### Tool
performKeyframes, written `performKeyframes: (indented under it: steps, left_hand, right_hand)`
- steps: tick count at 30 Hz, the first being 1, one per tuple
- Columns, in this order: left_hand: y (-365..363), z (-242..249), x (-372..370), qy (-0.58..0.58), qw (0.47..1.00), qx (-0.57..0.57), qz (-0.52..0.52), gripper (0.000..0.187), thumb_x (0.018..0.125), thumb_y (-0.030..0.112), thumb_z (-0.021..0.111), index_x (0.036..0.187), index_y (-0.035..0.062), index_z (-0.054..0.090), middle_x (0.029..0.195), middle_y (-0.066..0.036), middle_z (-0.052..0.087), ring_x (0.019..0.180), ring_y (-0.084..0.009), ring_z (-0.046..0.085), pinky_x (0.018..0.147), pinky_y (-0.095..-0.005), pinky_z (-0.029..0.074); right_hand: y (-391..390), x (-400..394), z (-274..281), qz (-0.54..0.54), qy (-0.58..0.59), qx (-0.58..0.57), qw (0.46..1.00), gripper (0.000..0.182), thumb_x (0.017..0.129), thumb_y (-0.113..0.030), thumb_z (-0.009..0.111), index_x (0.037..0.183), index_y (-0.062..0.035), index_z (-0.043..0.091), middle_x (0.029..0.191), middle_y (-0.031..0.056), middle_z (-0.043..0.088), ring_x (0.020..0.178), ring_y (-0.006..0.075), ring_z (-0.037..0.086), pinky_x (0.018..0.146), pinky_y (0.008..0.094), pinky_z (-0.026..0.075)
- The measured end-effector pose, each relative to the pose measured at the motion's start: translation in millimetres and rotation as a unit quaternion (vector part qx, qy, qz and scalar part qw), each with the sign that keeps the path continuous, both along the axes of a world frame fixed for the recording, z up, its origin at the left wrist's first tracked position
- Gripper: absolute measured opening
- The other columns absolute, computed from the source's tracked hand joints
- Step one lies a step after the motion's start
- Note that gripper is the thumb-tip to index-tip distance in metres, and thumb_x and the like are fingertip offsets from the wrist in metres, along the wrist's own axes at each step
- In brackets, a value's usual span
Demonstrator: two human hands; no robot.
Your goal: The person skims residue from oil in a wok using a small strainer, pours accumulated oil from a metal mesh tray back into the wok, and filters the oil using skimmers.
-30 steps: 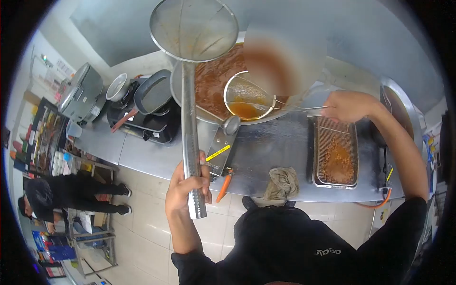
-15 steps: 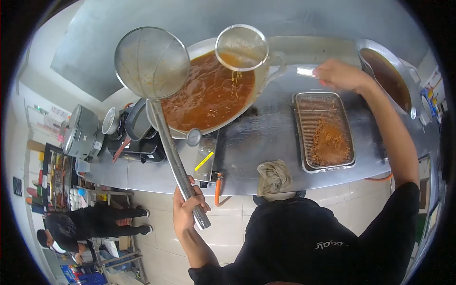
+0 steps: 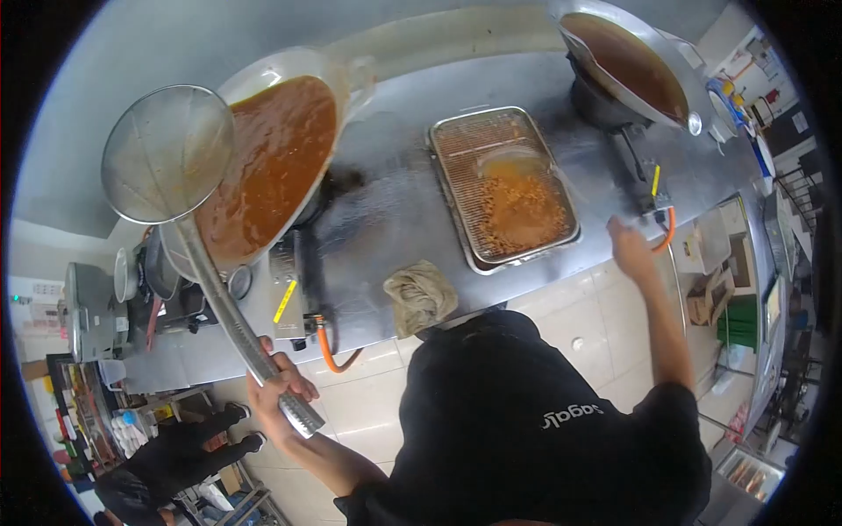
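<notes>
My left hand (image 3: 279, 390) is closed around the long perforated handle of a large mesh skimmer (image 3: 167, 153), whose bowl hangs over the left edge of a wide pan (image 3: 358, 92) of red-brown oily liquid (image 3: 272, 158). My right hand (image 3: 633, 252) is closed at the end of a small strainer's handle. That strainer (image 3: 513, 162), smeared by motion, is tilted over a metal tray with a wire rack (image 3: 452, 145). Golden-brown crumbs (image 3: 522, 210) lie on the rack below it.
A second pan (image 3: 693, 96) of brown liquid stands on a burner at the right, a ladle resting in it. A crumpled cloth (image 3: 421, 294) lies at the counter's front edge. Orange hoses (image 3: 329, 351) hang nearby. Another person (image 3: 167, 465) is at the lower left.
The small strainer has gone from above the pan of liquid to over the rack, my right hand coming down toward me. The view has turned right; my left hand still holds the skimmer.
</notes>
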State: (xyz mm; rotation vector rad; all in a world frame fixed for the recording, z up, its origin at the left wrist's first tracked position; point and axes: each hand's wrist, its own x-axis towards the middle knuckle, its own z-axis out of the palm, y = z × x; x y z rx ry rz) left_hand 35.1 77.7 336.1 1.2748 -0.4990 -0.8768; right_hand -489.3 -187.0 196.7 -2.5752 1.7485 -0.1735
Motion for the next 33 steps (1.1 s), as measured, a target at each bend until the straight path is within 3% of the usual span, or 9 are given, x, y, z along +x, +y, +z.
performKeyframes:
  steps: [4,13,16,22,23,26,28,31,33]
  left_hand:
    - [-3.5,0.3,2.4,0.002,1.0,0.006,-0.009,0.054,0.071,0.012,0.057,0.118,-0.0048,0.036,0.055,-0.005,0.044,0.037,-0.0148,0.045,0.037,-0.0286,0.047]
    - [-5.5,3.7,6.1,0.005,1.0,-0.008,0.001,0.054,0.072,0.012,0.057,0.119,-0.0031,0.037,0.055,-0.005,0.044,0.036,-0.0146,0.044,0.036,-0.0282,0.046]
    - [-2.4,4.1,10.6,0.012,1.0,-0.014,0.008,0.055,0.072,0.013,0.061,0.119,-0.0026,0.037,0.055,-0.005,0.045,0.036,-0.0145,0.045,0.036,-0.0284,0.046]
    - [3.4,-6.4,29.6,0.025,0.999,-0.035,-0.015,0.06,0.067,0.011,0.063,0.119,-0.0035,0.037,0.055,-0.005,0.046,0.036,-0.0149,0.045,0.037,-0.0284,0.049]
    - [4.3,-5.4,30.5,0.022,0.999,-0.022,-0.009,0.061,0.066,0.009,0.061,0.12,-0.0041,0.037,0.055,-0.005,0.045,0.037,-0.0156,0.046,0.037,-0.0284,0.048]
    - [9.2,3.8,30.3,0.048,0.998,0.016,0.045,0.058,0.064,0.006,0.06,0.118,-0.0029,0.041,0.056,-0.006,0.045,0.04,-0.0166,0.048,0.038,-0.0299,0.047]
    - [14.2,7.5,39.9,0.065,0.998,0.015,0.01,0.053,0.064,0.005,0.058,0.115,-0.0004,0.044,0.059,-0.008,0.047,0.043,-0.017,0.05,0.039,-0.03,0.046]
    - [17.7,12.8,52.3,0.056,0.998,0.004,-0.035,0.05,0.064,0.003,0.056,0.113,0.0003,0.043,0.059,-0.009,0.048,0.043,-0.0195,0.051,0.041,-0.0307,0.047]
    - [20.6,11.4,60.0,0.059,0.996,-0.012,-0.064,0.051,0.064,0.0,0.053,0.113,0.0,0.04,0.059,-0.01,0.049,0.042,-0.021,0.052,0.041,-0.0309,0.047]
  right_hand:
    - [43.0,-15.0,-42.6,-0.092,0.011,0.081,0.992,0.01,0.092,-0.009,0.043,0.099,-0.0026,0.046,0.075,0.0267,0.063,0.072,0.0467,0.063,0.064,0.0567,0.049]
    - [40.2,-13.6,-37.1,-0.131,0.045,0.086,0.987,0.011,0.094,-0.011,0.043,0.1,-0.0026,0.045,0.074,0.0278,0.063,0.073,0.0461,0.064,0.063,0.0569,0.049]
    - [29.9,-9.8,-30.7,-0.122,-0.031,0.068,0.99,0.013,0.095,-0.014,0.043,0.097,-0.0014,0.046,0.072,0.027,0.062,0.073,0.0462,0.063,0.064,0.0568,0.047]
    - [-23.9,15.4,-7.1,-0.027,-0.227,0.005,0.973,0.027,0.099,-0.025,0.043,0.094,0.0006,0.05,0.073,0.0227,0.06,0.06,0.0433,0.058,0.058,0.0472,0.046]
    - [-32.6,21.6,-4.8,-0.049,-0.276,0.053,0.959,0.034,0.099,-0.036,0.045,0.093,-0.003,0.052,0.067,0.0113,0.055,0.049,0.0268,0.05,0.045,0.0376,0.038]
    - [-29.2,87.7,74.5,-0.124,-0.504,0.304,0.799,0.037,0.099,-0.044,0.045,0.092,-0.0088,0.053,0.06,-0.0009,0.044,0.043,0.0109,0.038,0.037,0.0287,0.026]
    - [-35.9,132.8,118.3,-0.11,-0.543,0.295,0.779,0.036,0.098,-0.047,0.044,0.091,-0.0127,0.053,0.059,-0.0071,0.035,0.043,0.0028,0.027,0.037,0.0218,0.017]
    - [-61.4,202.4,187.3,-0.027,-0.387,0.188,0.902,0.038,0.1,-0.044,0.042,0.083,-0.0108,0.051,0.053,-0.0045,0.036,0.04,0.0063,0.033,0.035,0.0243,0.023]
    - [-102.7,236.1,211.4,0.051,-0.202,0.072,0.975,0.046,0.099,-0.043,0.041,0.073,-0.0056,0.05,0.059,0.0043,0.045,0.053,0.0183,0.048,0.053,0.0368,0.04]
